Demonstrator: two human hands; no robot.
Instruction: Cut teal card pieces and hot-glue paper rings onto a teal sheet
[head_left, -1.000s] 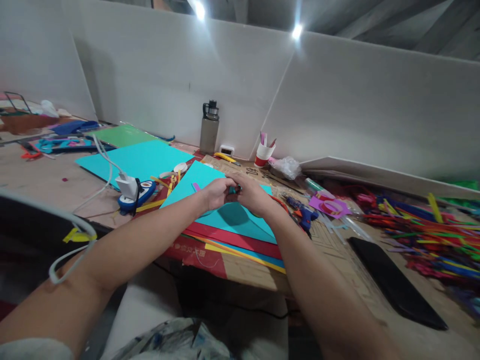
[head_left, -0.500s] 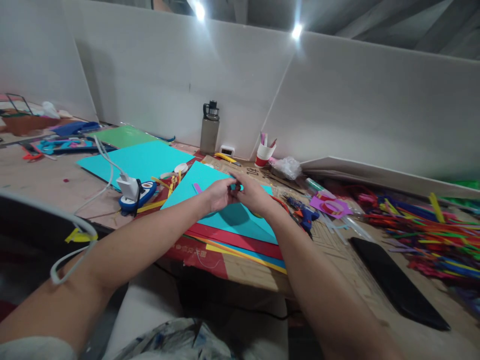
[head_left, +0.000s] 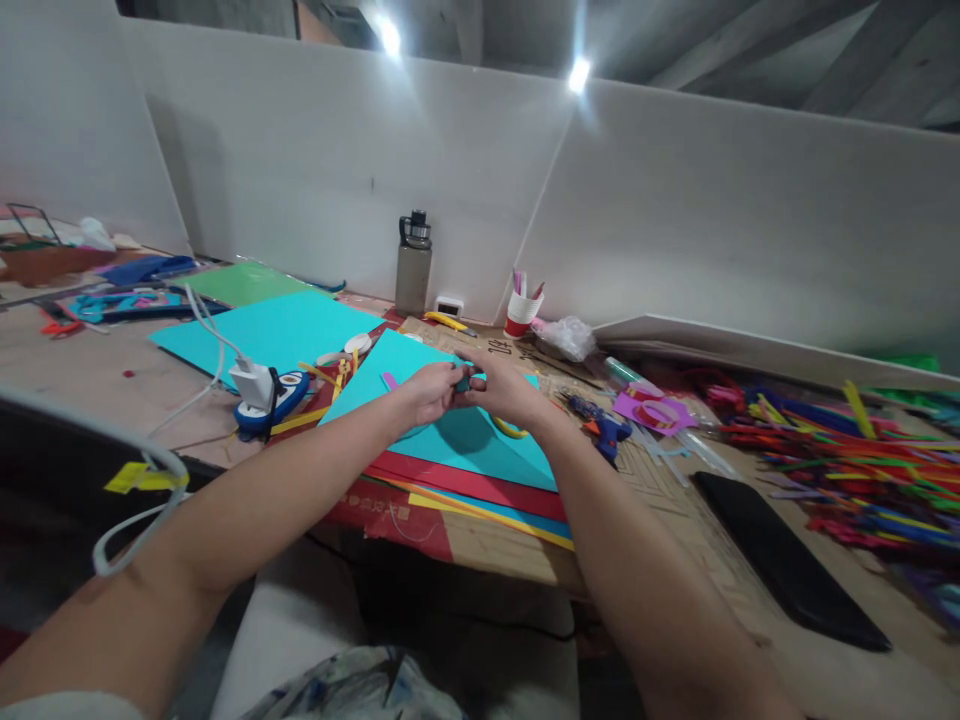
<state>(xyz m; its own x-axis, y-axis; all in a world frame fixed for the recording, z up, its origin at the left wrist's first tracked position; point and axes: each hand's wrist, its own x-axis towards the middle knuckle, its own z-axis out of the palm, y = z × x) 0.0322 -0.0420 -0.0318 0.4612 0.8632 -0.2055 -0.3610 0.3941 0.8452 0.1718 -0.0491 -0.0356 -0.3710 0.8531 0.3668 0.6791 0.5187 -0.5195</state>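
Step in hand (judged): two-handed fingertip work on a small teal piece, above the near cyan sheet. Left hand and right hand appear to pinch it between them; finger contacts partly hidden. Next move calls for steady, fine fingertip control.

Small teal piece, mostly hidden, held between fingers over turquoise sheet.

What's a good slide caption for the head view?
Left hand and right hand close together above blue paper, glue gun at right, bottle behind.
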